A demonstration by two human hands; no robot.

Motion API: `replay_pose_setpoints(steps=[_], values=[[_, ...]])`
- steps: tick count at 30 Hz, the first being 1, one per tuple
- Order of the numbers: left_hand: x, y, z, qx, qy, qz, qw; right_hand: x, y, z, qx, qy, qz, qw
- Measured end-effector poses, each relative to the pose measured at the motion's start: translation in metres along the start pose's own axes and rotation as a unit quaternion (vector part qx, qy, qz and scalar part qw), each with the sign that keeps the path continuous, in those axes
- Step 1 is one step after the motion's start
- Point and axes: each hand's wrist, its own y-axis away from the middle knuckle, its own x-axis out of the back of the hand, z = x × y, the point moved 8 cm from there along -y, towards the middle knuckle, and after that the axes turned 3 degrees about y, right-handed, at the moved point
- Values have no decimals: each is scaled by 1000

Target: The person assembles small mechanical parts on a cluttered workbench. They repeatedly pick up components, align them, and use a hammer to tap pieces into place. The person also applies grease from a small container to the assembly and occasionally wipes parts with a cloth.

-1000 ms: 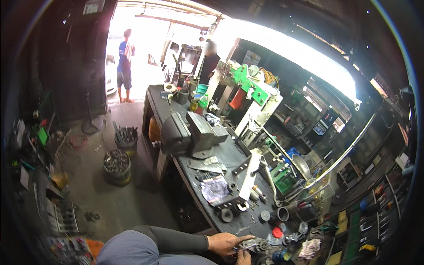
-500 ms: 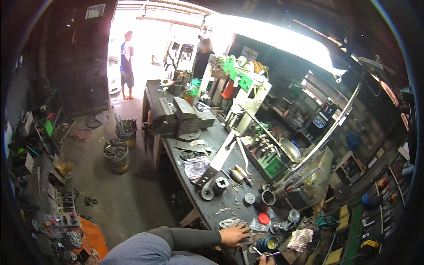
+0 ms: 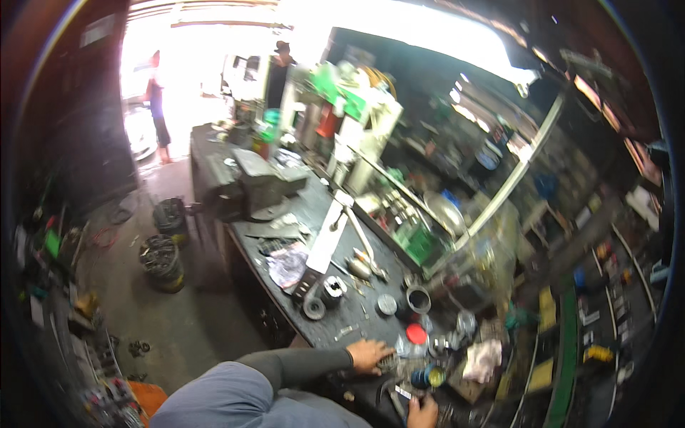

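- While the right hand (image 3: 422, 412) pinches a slim white stick (image 3: 404, 393) between thumb and fingers, the left hand (image 3: 367, 355) lies palm down with its fingers extended, closed around nothing.
- The stick projects from the right fingertips, forward and toward the left; blur leaves its exact kind uncertain.
- Just beyond the left fingertips, and partly covered by them, is a small metal part (image 3: 387, 362).
- Directly ahead of the right hand, near but apart from it, is a blue jar (image 3: 428, 376) with a yellowish mouth.
- Ahead and right of the left hand lie a clear plastic bag (image 3: 403, 348) and, farther out, a red lid (image 3: 417, 334); a crumpled pale rag (image 3: 483, 360) is ahead and right of the right hand.
- For good control, I would judge a light pinch close to the stick's working end best, with the right wrist low and the left fingers pressing gently so the metal part cannot skid on the workbench (image 3: 342, 314).
- The right knuckles should clear the jar, which a sideways knock could tip.
- No brand, label or writing is legible on the jar, lid or stick.
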Motion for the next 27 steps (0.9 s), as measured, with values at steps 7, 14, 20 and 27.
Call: replay_pose_setpoints(steps=[7, 14, 20, 27], values=[[9, 13, -21, 24, 26, 102, 994, -12, -30, -26, 150, 114, 81, 979], [12, 9, -27, -2, 101, 136, 986, -36, -61, -33, 189, 219, 14, 957], [9, 5, -24, 13, 49, 116, 992, -59, -90, -27, 254, 279, -38, 925], [-5, -25, -10, -92, 30, 190, 977, -69, -115, -34, 286, 312, -138, 895]])
